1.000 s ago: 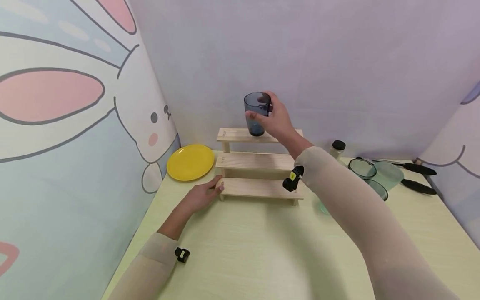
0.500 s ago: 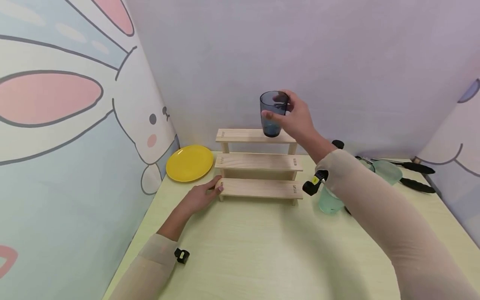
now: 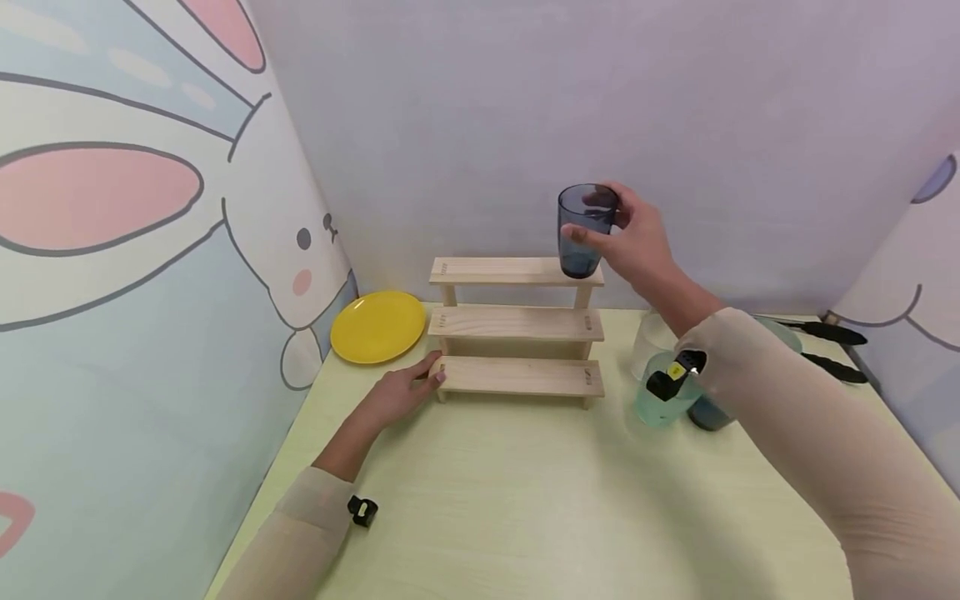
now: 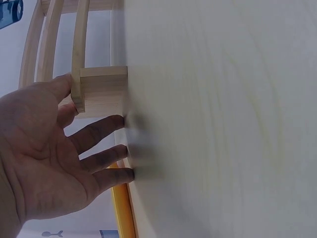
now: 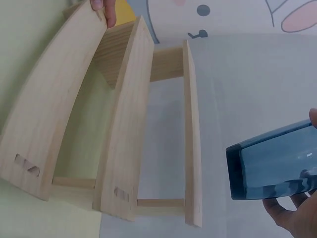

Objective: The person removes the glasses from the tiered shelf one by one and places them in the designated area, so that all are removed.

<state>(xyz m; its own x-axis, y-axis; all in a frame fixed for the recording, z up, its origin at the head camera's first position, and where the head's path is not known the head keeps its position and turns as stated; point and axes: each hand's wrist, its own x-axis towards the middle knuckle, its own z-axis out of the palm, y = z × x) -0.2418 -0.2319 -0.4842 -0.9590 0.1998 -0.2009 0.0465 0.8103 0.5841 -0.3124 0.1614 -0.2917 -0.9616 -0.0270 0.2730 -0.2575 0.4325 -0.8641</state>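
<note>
A three-step wooden rack [image 3: 517, 377] stands on the table near the back wall. My left hand [image 3: 401, 397] pinches the left end of its lowest board between thumb and index finger; in the left wrist view that hand's [image 4: 54, 148] other fingers are spread down at the tabletop. A translucent blue cup [image 3: 577, 260] is upright in my right hand [image 3: 637, 242], thumb at the front and fingers round the far side. In the right wrist view a gap separates the cup's base [image 5: 237, 173] from the top board [image 5: 192, 134], near its right end.
A yellow plate [image 3: 377, 327] lies left of the rack. To the right stand a green cup [image 3: 658, 408], a clear container [image 3: 649, 340] and a dark blue cup [image 3: 708, 415], partly behind my right sleeve [image 3: 787, 433]. Black-handled utensils [image 3: 834, 333] lie farther right.
My right hand has carried the blue cup rightward along the top board, from near its middle to its right end. My left hand has stayed on the rack.
</note>
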